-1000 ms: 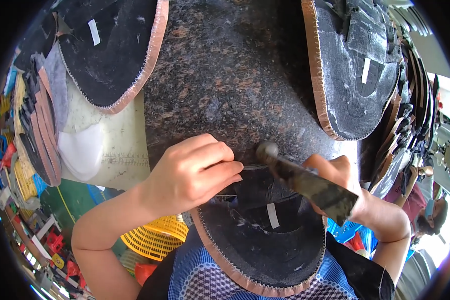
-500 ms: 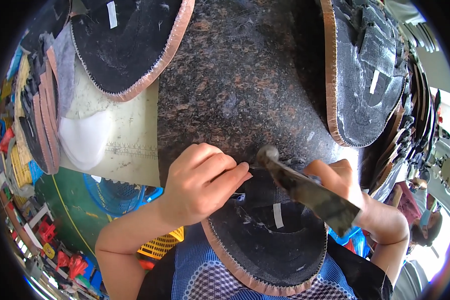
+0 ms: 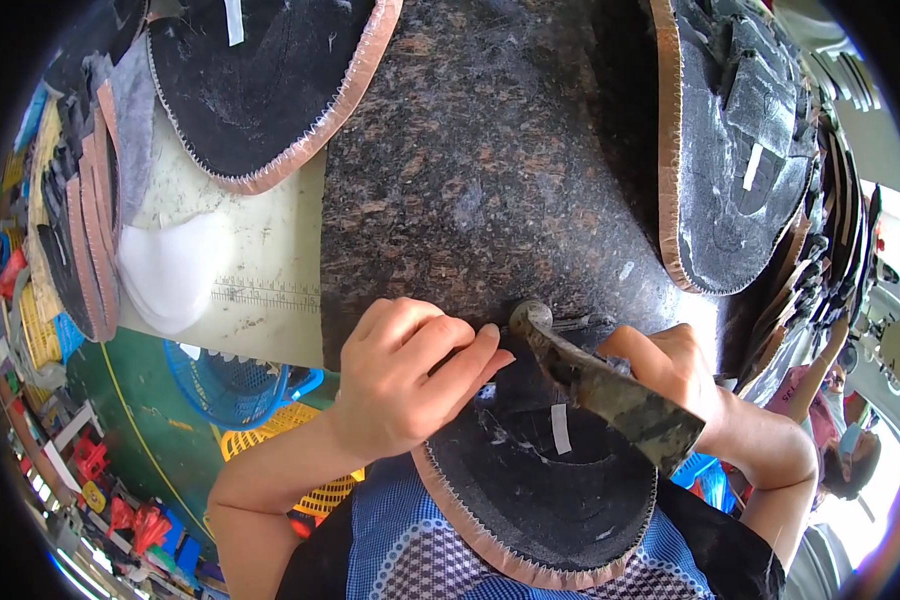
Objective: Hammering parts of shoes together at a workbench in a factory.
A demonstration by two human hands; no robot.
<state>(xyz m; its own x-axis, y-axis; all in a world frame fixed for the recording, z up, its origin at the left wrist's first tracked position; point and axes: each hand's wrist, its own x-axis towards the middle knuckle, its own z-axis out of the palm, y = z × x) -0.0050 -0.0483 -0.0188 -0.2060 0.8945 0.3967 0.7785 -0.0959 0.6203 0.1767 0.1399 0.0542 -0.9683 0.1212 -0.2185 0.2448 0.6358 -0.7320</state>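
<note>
Black shoe piece (image 3: 540,480) under L hand (image 3: 400,380), fingers curled pressing it; R hand (image 3: 670,370) grips hammer (image 3: 600,385), head just right of L fingertips.

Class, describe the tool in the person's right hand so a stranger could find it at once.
Start at the dark speckled stone slab. At its near edge, the right hand grips a worn hammer. Unlike the flat black pieces with pinked tan edges around it, it is a mottled bar with a rounded metal head.
</note>
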